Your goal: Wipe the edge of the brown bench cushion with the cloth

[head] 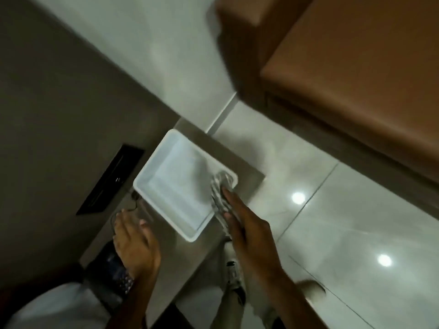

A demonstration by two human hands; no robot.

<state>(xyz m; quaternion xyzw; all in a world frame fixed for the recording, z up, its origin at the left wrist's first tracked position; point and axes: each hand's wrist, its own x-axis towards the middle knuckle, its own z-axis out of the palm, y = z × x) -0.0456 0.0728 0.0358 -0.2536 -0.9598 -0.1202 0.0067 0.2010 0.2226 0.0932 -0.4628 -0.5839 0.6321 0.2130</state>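
The brown bench cushion (356,67) fills the upper right, with its rounded edge facing the floor. A striped grey-and-white cloth (219,193) hangs over the near corner of a white plastic tray (166,172) on the grey table. My right hand (247,224) lies on the cloth, fingers stretched along it and pinching it at the tray's rim. My left hand (133,241) rests flat on the table to the left of the tray, fingers spread, holding nothing. The view is tilted and blurred.
The tray stands on a grey table (242,162) whose corner points toward the bench. A black slot panel (111,179) with a cable is set in the tabletop at left. A dark phone-like object (111,267) lies under my left wrist. Glossy floor tiles (332,222) separate table and bench.
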